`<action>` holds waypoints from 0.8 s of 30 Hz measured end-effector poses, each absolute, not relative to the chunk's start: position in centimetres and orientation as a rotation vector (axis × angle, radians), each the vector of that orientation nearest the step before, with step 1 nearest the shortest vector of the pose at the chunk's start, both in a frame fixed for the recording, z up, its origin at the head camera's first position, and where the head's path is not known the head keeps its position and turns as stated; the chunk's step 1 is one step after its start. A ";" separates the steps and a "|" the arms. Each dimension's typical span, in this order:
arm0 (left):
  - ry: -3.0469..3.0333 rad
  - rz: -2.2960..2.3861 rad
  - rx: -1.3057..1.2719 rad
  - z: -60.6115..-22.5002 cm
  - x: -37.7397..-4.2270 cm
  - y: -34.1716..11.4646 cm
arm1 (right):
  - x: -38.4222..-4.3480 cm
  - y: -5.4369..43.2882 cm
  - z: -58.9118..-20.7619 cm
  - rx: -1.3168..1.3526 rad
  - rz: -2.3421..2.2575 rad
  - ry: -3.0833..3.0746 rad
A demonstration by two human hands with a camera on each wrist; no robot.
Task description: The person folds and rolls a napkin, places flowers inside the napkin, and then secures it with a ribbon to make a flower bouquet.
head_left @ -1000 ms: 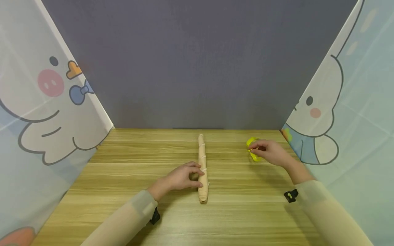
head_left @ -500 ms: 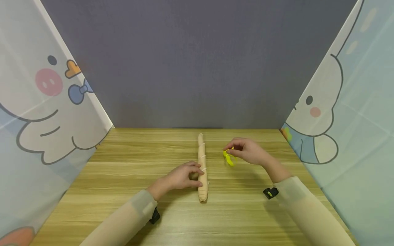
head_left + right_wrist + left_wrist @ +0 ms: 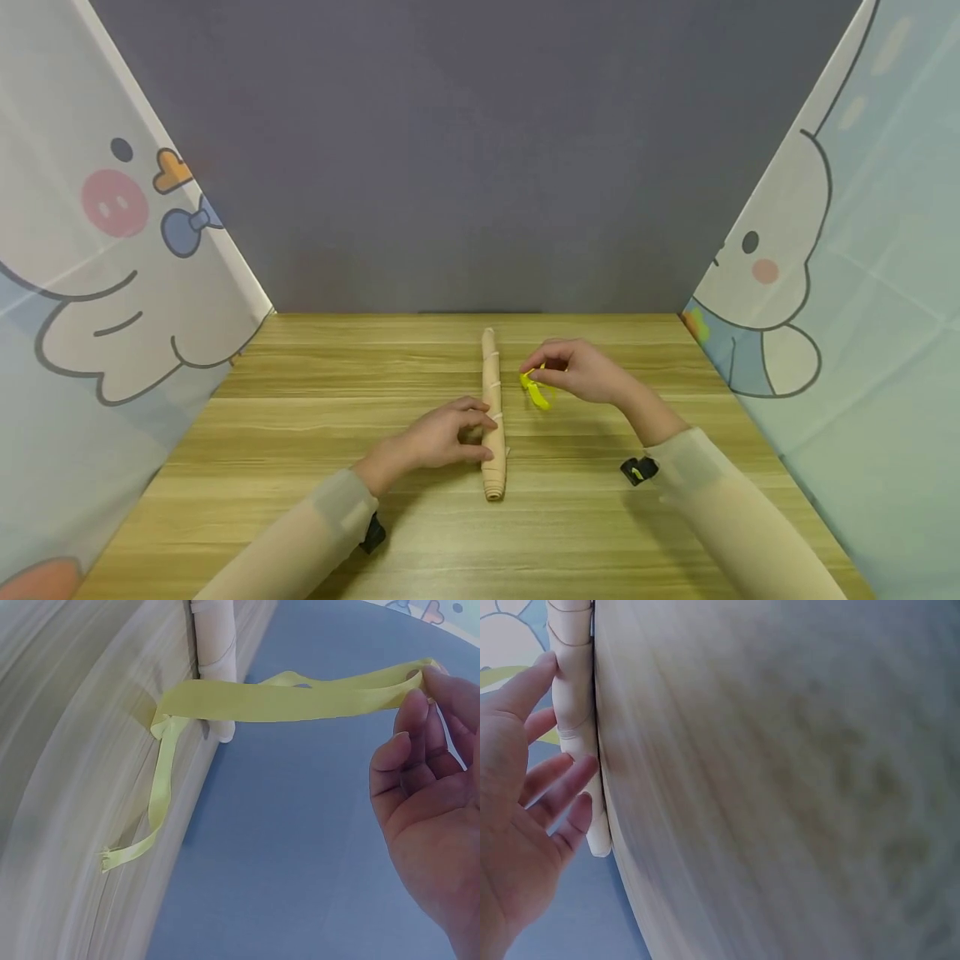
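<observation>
A beige rolled-up sheet point(image 3: 492, 450) lies lengthwise on the table, a spiral edge showing at its near end. My left hand point(image 3: 442, 433) rests against the roll's left side, fingers slightly bent; in the left wrist view its fingertips point(image 3: 583, 766) touch the roll point(image 3: 574, 686) without wrapping round it. Right of the roll, my right hand point(image 3: 581, 371) pinches a yellow ribbon point(image 3: 536, 393) between thumb and fingertips. The right wrist view shows the ribbon point(image 3: 247, 701) as a long loop stretching from the hand point(image 3: 435, 795), its loose tail point(image 3: 160, 787) hanging down by the table.
The wood-grain table point(image 3: 420, 550) ends at a dark grey panel point(image 3: 480, 167) behind. Cloth walls with cartoon animals stand on the left point(image 3: 172, 317) and right point(image 3: 885, 317). Black wrist-camera mounts point(image 3: 639, 471) sit at both cuffs.
My right hand has carried the yellow ribbon leftward from the table's right side, close to the roll. My left hand and the roll have stayed in place.
</observation>
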State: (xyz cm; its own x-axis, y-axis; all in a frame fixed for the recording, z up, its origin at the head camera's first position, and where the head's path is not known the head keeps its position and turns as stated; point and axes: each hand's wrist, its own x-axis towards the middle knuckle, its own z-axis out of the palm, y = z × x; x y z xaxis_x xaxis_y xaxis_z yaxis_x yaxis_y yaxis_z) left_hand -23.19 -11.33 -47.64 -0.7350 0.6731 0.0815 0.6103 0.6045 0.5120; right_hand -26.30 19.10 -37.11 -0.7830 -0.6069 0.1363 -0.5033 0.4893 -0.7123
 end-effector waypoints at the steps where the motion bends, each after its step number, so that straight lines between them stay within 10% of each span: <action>1: 2.711 0.804 1.100 -47.6 -23.2 -11.4 | -26.3 19.0 -37.1 -0.979 -1.179 2.587; 24: 2.448 1.497 0.853 -42.4 -24.7 -8.4 | -25.2 18.6 -35.7 -1.092 -1.253 2.447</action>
State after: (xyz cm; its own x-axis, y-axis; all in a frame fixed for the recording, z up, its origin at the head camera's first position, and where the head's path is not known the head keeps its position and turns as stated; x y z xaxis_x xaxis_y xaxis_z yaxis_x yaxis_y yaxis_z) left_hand -24.69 -8.40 -42.39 -0.8277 0.5371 0.1628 0.3896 0.3410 0.8556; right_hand -25.15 18.62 -35.73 -0.7132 -0.6826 0.1594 -0.5283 0.3739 -0.7623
